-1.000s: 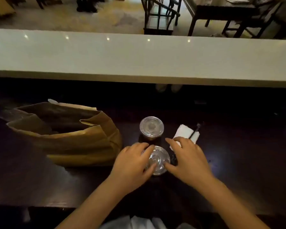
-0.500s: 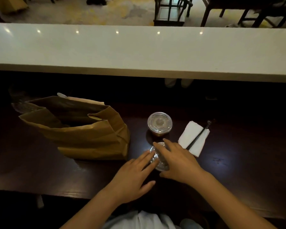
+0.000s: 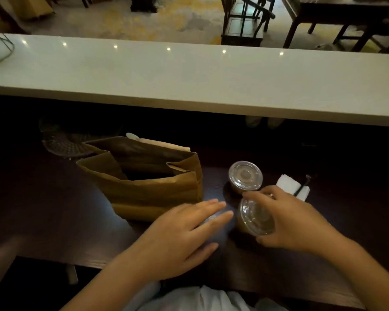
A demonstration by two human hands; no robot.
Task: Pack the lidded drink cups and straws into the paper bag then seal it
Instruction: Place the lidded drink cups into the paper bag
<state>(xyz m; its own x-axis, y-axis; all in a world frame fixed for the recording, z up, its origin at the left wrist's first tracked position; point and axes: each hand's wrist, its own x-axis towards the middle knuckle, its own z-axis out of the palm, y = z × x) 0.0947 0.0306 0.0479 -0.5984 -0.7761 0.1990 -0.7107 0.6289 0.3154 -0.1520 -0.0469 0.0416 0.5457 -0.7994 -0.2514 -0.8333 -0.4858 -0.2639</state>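
An open brown paper bag (image 3: 148,189) stands on the dark table, left of centre. My right hand (image 3: 294,221) grips the near lidded drink cup (image 3: 254,217) from the right side; the cup leans to the left. A second lidded cup (image 3: 245,178) stands upright just behind it. My left hand (image 3: 184,234) hovers flat with fingers spread, in front of the bag and left of the held cup, holding nothing. A black straw (image 3: 302,187) lies on a white napkin (image 3: 290,186) to the right of the cups.
A pale raised counter (image 3: 189,81) runs across behind the dark table (image 3: 54,221). A round clear dish (image 3: 63,142) sits in the shadow behind the bag at left. Chairs and tables stand on the floor beyond the counter.
My left hand has let go of the near cup and drawn away to the left. My right hand now grips that cup alone and has tipped it leftward.
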